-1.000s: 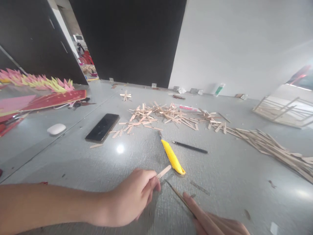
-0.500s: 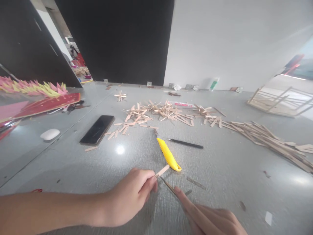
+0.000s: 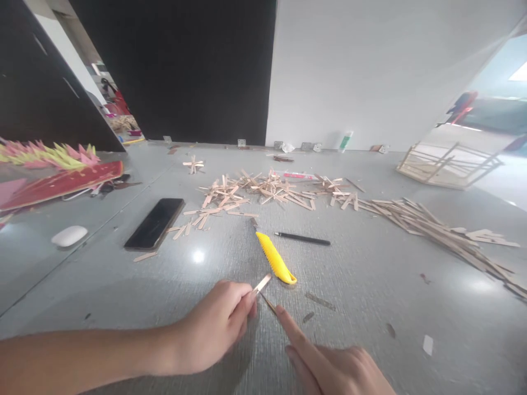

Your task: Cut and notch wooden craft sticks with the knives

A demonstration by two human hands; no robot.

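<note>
My left hand (image 3: 222, 323) is closed around a short wooden craft stick (image 3: 262, 283), whose rounded end sticks out past the thumb and fingers. In my right hand (image 3: 325, 356) is a thin, pointed metal tool (image 3: 268, 303), with the index finger stretched along it. Its tip meets the stick close to my left fingertips; most of the handle is hidden under the hand. Just beyond lies a yellow-handled scraper-like tool (image 3: 275, 259). Behind that rests a slim black pen-like craft knife (image 3: 303, 238).
Loose craft sticks (image 3: 272, 186) lie in a heap across the middle, with longer wooden strips (image 3: 436, 230) at right. A phone (image 3: 155, 224) and a white case (image 3: 69, 236) are at left. A wooden stick frame (image 3: 448, 164) stands at far right, a glue tube (image 3: 346, 141) by the panel.
The view has swung slightly to the right, so everything sits further left. My right hand and its pointed tool have come up closer along the stick, which my left hand keeps holding.
</note>
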